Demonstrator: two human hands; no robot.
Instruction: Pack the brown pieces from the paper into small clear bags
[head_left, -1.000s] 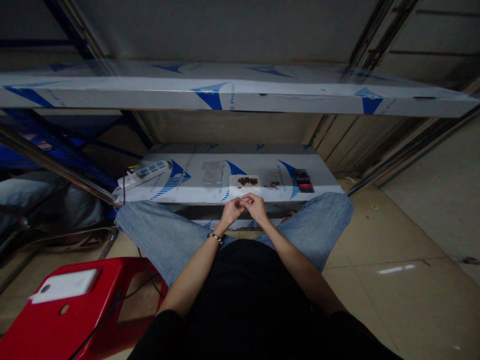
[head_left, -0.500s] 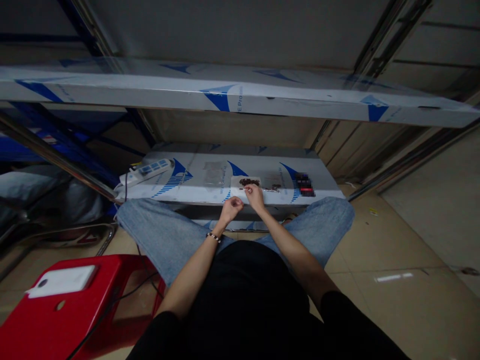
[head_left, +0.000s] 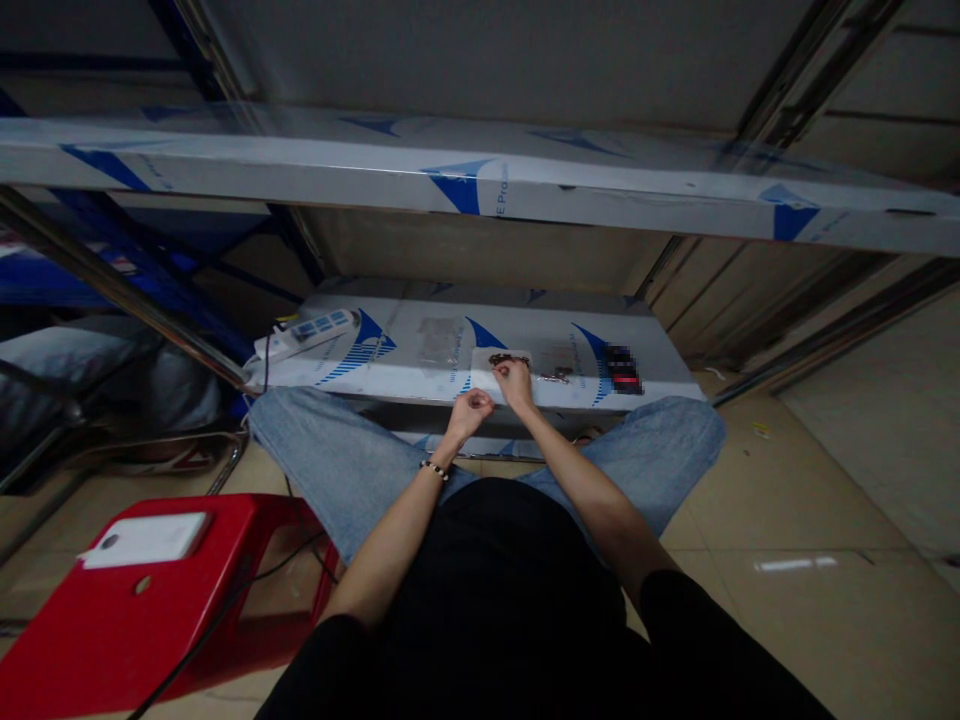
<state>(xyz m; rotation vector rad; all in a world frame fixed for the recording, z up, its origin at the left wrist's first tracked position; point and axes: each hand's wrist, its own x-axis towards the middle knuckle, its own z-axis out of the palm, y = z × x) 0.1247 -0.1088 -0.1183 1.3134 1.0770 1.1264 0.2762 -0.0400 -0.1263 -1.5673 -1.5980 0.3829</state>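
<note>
My right hand (head_left: 514, 386) is at the dark brown pile of small pieces (head_left: 511, 358), its fingers pinched together at the near edge. The pile lies on a white sheet (head_left: 482, 372) on the low shelf. My left hand (head_left: 471, 408) is held closer to me, just off the shelf's front edge, thumb and finger pinched. What either pinch holds is too small to make out. Right of the sheet are a few small dark pieces (head_left: 555, 377) beside a clear plastic bag (head_left: 556, 357).
A white power strip (head_left: 319, 328) lies on the left of the low shelf (head_left: 382, 375). A blurred-out dark and red item (head_left: 622, 370) is at its right. An upper shelf (head_left: 360, 178) crosses ahead. A red stool (head_left: 82, 625) holds a white phone-like device (head_left: 146, 539); a cable runs past it.
The view has shifted slightly, so everything sits a little further right. My right hand has moved slightly over the brown pile; my left hand keeps its pinch near the shelf edge.
</note>
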